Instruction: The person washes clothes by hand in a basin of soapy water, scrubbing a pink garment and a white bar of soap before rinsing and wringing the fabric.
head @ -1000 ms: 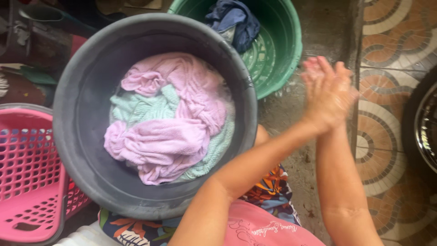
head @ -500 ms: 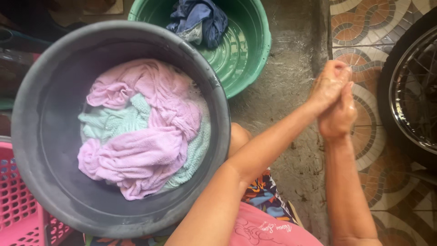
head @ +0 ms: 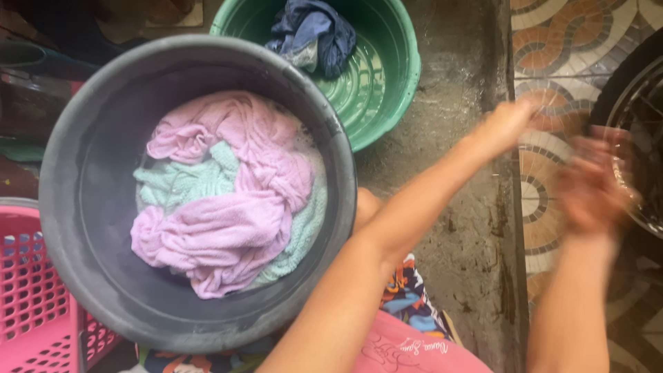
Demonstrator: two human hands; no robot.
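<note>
The grey basin (head: 83, 207) is the largest thing in view and fills the left and middle of the picture. Inside it lies a wet heap of cloth: a pink towel (head: 228, 200) twisted over and around a pale mint towel (head: 183, 181), both sunk toward the bottom of the basin and touching each other. Beyond the basin's far rim stands a green tub (head: 387, 76), its wall just beside the grey rim, with a dark blue garment (head: 314, 34) bunched against its far side. At the lower left a pink plastic basket (head: 34, 290) with a slotted wall sits partly under the grey basin's edge. To the right of the tubs runs a strip of wet concrete floor (head: 456, 138), and past that a patterned tile floor (head: 552, 41) in brown, white and grey. A dark wheel (head: 635, 117) with shiny spokes cuts in at the right edge.

The person's two arms reach out over the concrete and tile, well apart from the basin and its towels. The left hand (head: 511, 121) hangs over the edge of the tiles, blurred, with nothing seen in it; whether its fingers are spread or curled cannot be told. The right hand (head: 590, 186) is nearer the wheel, heavily blurred, seemingly empty, and its grip cannot be told either. The two hands are apart from each other.
</note>
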